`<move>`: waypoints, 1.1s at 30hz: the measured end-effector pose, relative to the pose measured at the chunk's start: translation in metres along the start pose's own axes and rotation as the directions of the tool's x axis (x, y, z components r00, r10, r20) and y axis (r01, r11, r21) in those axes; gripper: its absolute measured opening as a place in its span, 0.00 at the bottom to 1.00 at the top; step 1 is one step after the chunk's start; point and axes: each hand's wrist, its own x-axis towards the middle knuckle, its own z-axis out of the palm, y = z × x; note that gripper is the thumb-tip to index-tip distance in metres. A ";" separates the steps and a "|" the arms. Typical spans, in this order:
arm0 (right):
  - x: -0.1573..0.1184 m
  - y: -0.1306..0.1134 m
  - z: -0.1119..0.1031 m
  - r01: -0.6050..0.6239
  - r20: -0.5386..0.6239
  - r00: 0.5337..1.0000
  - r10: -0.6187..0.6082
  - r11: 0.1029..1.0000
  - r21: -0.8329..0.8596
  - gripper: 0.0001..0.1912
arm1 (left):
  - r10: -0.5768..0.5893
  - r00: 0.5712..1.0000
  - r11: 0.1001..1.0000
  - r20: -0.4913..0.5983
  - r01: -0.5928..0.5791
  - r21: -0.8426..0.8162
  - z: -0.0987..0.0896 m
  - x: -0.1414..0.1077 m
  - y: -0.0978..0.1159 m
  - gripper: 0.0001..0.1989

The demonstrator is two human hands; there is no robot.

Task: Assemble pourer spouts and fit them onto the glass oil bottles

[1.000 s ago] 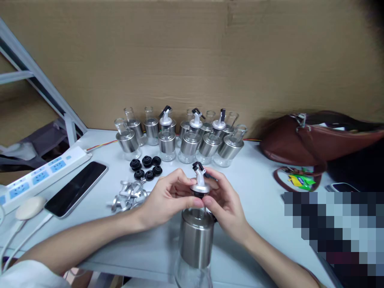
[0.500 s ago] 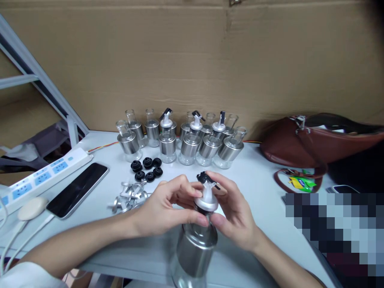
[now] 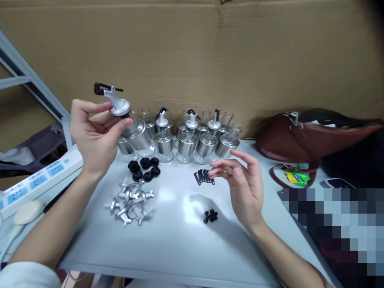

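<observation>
My left hand grips the neck of a glass and steel bottle, just under its silver spout with a black lever. The bottle tilts at the left end of the bottle rows. My right hand holds nothing, fingers apart, beside small black levers and above a cluster of tiny black parts. Three standing bottles, one of them this bottle, wear silver spouts; others have bare necks. Black stoppers and a pile of silver spout pieces lie at the left.
A white power strip and a round white charger lie at the far left. A brown bag rests at the back right, with a green and yellow packet near its strap. Cardboard stands behind.
The spouted bottle has moved from front centre to the back left in my left hand. My right hand has let go of it and moved right. Levers and tiny parts are now uncovered.
</observation>
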 end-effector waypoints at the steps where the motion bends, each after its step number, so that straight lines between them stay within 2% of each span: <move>1: 0.000 0.000 0.000 0.002 -0.002 1.000 -0.002 1.000 -0.002 0.11 | 0.007 1.000 1.000 -0.030 -0.007 -0.002 0.000 0.000 -0.009 0.19; 5: -0.001 0.001 0.002 0.003 0.007 1.000 -0.003 1.000 -0.017 0.11 | -0.078 0.997 0.997 -0.014 0.078 0.017 0.001 -0.005 -0.040 0.20; 8: -0.002 0.001 0.002 -0.004 0.021 1.000 0.004 0.999 -0.037 0.11 | -0.149 0.989 0.988 0.012 0.149 0.050 0.002 -0.013 -0.056 0.20; 12: -0.003 0.003 0.001 -0.027 0.049 0.998 0.031 0.997 -0.069 0.11 | -0.228 0.973 0.970 0.041 0.223 0.100 0.004 -0.022 -0.068 0.18; 17: -0.004 0.002 0.002 -0.042 0.055 0.997 0.048 0.993 -0.113 0.10 | -0.267 0.959 0.960 0.099 0.256 0.110 0.005 -0.028 -0.079 0.16; 28: -0.005 0.003 0.000 -0.047 0.059 0.996 0.059 0.982 -0.185 0.09 | -0.354 0.920 0.924 0.167 0.316 0.215 -0.003 -0.017 -0.078 0.17; 32: -0.005 0.002 0.001 -0.036 0.063 0.997 0.050 0.978 -0.206 0.08 | -0.419 0.864 0.887 0.279 0.324 0.329 -0.016 -0.009 -0.059 0.23; 33: -0.005 0.001 0.000 -0.033 0.063 0.997 0.047 0.977 -0.212 0.08 | -0.415 0.864 0.876 0.285 0.294 0.382 -0.022 -0.009 -0.050 0.24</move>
